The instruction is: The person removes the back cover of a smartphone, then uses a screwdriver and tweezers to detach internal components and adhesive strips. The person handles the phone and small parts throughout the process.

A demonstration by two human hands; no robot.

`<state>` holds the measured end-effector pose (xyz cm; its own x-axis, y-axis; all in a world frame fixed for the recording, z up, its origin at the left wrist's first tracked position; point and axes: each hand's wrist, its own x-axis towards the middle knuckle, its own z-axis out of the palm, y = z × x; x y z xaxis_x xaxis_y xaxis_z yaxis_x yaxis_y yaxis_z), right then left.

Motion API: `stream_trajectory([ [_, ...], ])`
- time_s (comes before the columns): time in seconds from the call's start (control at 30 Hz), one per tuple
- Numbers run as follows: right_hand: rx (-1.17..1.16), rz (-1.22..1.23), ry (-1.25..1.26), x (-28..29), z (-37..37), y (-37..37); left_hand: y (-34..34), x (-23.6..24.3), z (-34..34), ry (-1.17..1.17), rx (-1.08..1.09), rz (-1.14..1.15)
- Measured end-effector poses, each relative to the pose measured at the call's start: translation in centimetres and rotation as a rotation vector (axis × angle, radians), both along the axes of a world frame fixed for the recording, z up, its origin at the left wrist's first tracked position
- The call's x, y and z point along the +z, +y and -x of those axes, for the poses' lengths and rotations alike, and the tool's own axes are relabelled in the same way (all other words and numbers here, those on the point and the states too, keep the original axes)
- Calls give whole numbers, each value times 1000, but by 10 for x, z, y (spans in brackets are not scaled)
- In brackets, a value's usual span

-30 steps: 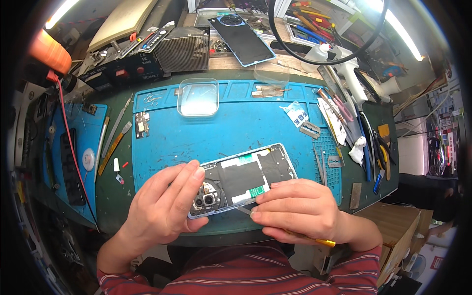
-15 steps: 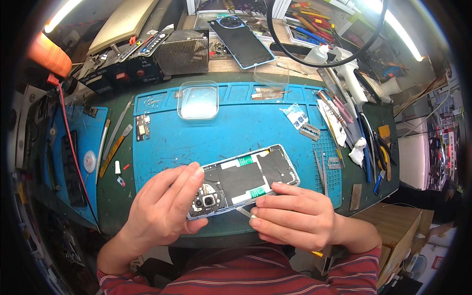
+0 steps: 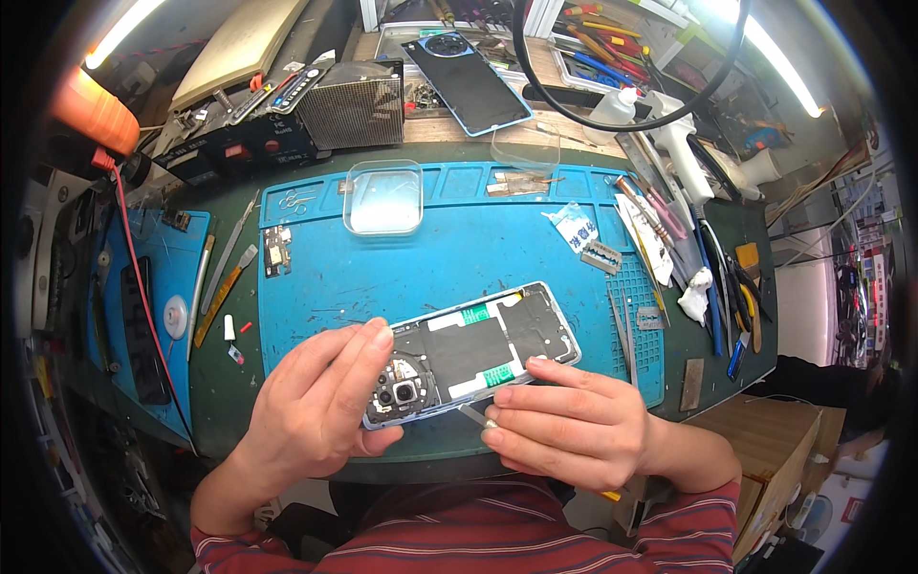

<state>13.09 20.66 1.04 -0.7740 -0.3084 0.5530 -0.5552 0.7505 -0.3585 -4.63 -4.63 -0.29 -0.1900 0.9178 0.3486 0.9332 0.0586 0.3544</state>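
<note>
A smartphone [image 3: 469, 349] with its back cover off lies tilted between my hands, its dark battery area, green-and-white strips and camera module bare. My left hand [image 3: 325, 392] grips the camera end, fingers over the top edge and thumb below. My right hand [image 3: 574, 421] is closed round a slim tool with a flat metal blade [image 3: 472, 415]; a yellow end shows below the palm. The blade's tip is at the phone's lower long edge, but I cannot tell whether it is inserted. My right index finger rests on the phone's lower right part.
Under the phone spreads a blue work mat [image 3: 325, 287] with a clear plastic box [image 3: 384, 198] on it. Razor blades [image 3: 601, 256] and tweezers [image 3: 623, 330] lie at the right. A detached back cover [image 3: 469, 84] sits at the back. Pliers [image 3: 751, 301] and other tools line the right side.
Both hands keep their grip on the phone and the bladed tool. The scene has shifted only very slightly in the picture.
</note>
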Motion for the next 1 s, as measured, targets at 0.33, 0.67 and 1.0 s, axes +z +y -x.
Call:
stream_trajectory([
  [0.33, -18, 112, -109, 7, 2, 0, 0, 0, 0, -4, 0, -3],
  [0.67, -41, -25, 83, -5, -1, -6, -2, -1, 1, -29, -2, -7],
  [1.0, -18, -55, 82, -6, -3, -3, -3, -2, 1, -37, 9, -3],
])
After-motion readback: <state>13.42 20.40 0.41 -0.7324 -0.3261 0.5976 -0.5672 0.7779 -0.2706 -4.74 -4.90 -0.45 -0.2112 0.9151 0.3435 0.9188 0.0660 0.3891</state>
